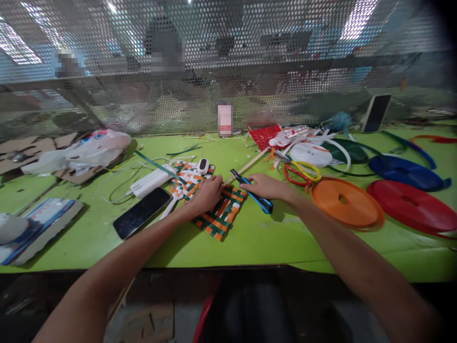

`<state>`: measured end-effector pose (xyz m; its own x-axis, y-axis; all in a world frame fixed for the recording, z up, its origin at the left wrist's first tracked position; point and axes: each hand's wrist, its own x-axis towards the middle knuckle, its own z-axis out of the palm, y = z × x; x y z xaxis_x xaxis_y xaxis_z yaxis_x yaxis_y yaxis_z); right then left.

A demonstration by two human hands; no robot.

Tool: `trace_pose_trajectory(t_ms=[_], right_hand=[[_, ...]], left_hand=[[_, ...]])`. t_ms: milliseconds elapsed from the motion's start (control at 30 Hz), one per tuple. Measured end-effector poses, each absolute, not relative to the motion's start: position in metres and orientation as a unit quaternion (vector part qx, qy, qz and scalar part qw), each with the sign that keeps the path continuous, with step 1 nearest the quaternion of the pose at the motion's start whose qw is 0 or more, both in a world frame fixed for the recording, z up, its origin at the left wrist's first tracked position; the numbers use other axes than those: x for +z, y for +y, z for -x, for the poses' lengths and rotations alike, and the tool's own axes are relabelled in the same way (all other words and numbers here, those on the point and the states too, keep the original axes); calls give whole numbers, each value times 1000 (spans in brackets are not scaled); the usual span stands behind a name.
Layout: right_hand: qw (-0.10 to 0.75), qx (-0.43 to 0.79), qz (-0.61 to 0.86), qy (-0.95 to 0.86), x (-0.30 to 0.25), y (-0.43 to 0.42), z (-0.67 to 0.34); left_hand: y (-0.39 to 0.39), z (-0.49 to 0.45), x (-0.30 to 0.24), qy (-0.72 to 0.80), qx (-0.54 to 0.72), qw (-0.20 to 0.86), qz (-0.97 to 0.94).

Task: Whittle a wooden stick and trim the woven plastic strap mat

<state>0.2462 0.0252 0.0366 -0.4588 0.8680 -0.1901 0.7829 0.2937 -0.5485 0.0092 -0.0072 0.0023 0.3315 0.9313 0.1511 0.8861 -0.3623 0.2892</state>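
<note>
My left hand presses down on a woven mat of green, orange and white plastic strips, its fingers together at the mat's far edge. In my right hand is a blue and black utility knife, its front end close to my left fingertips. A thin wooden stick runs from near those fingertips toward the back right. Behind my left hand lies another woven piece, mostly orange and white, with a small white device on top. My fingers hide part of the mat's edge.
Coils of orange, red and blue strip lie at right, beside red-and-yellow-handled scissors. A black phone and white power strip lie left. A plastic bag rests on cardboard. Perforated metal mesh stands behind.
</note>
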Motion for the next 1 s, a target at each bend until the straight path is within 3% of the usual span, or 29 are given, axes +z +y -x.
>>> trace_pose_trajectory(t_ms=[300,533,767,1000], right_hand=[[142,292,511,-796,22,25,-236],[61,289,518,-803,41,23,-248],[134,299,504,-799,19,28,-238],[63,298,520,-798,40,26,-250]], left_hand=[[-7,-10,4,559,134,60,-816],[-9,-9,4,555,133,75,-817],[-10,-12,5,564,120,60,-815],[-9,-10,6,552,143,91,-816]])
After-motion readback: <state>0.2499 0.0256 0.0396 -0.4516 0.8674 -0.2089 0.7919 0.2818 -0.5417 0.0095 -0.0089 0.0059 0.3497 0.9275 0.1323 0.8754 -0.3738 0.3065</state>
